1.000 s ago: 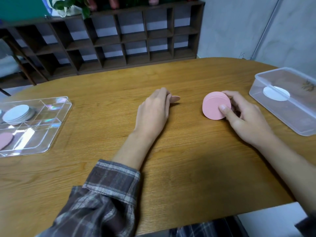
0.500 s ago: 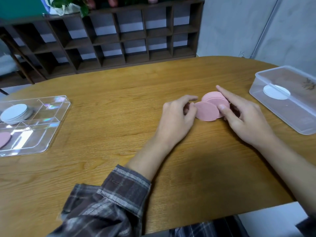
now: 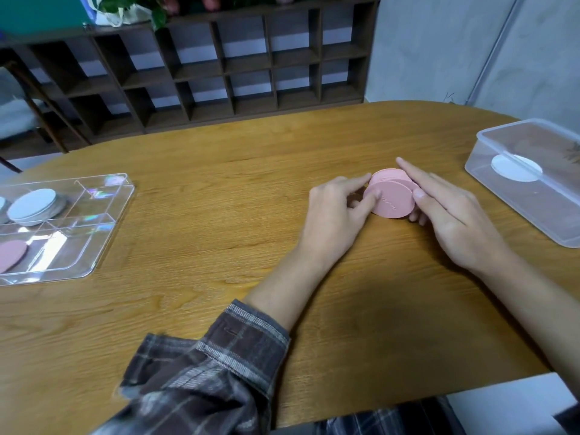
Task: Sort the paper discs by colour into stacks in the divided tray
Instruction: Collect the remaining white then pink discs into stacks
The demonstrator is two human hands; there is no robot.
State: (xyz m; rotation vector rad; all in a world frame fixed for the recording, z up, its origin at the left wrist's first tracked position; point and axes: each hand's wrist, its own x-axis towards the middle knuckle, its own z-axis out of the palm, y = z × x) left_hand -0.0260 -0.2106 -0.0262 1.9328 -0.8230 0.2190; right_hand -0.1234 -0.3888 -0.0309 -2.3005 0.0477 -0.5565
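Nearest the camera, a plaid sleeve (image 3: 213, 365) is seen on the left forearm; the right forearm is bare where visible. Both arms are extended over the wooden worktop (image 3: 219, 277).

Left hand (image 3: 332, 215): fingers curled. The thumb is laid on the front face of a small stack of pink discs (image 3: 392, 199) and the index fingertip is set against the stack's far left edge, so the stack is pinched from the left.

Right hand (image 3: 455, 221): the index finger is stretched along the top right of the same stack and the thumb is pressed to its right edge. The remaining fingers are curled behind it, so the stack is gripped from the right.

The discs are held on edge at mid-worktop, faces tilted toward the camera. The front disc is offset slightly lower than those behind.

At the left edge, well apart from the hands, the divided tray (image 3: 103, 240) is noted. One pink disc (image 3: 11, 251) lies in its near compartment and a stack of pale grey discs (image 3: 33, 205) in a farther one.

At the right, a clear tub (image 3: 533, 215) containing a white disc (image 3: 516, 167) is recorded.

Beyond the worktop, a dark shelf unit (image 3: 219, 67) stands against the wall.
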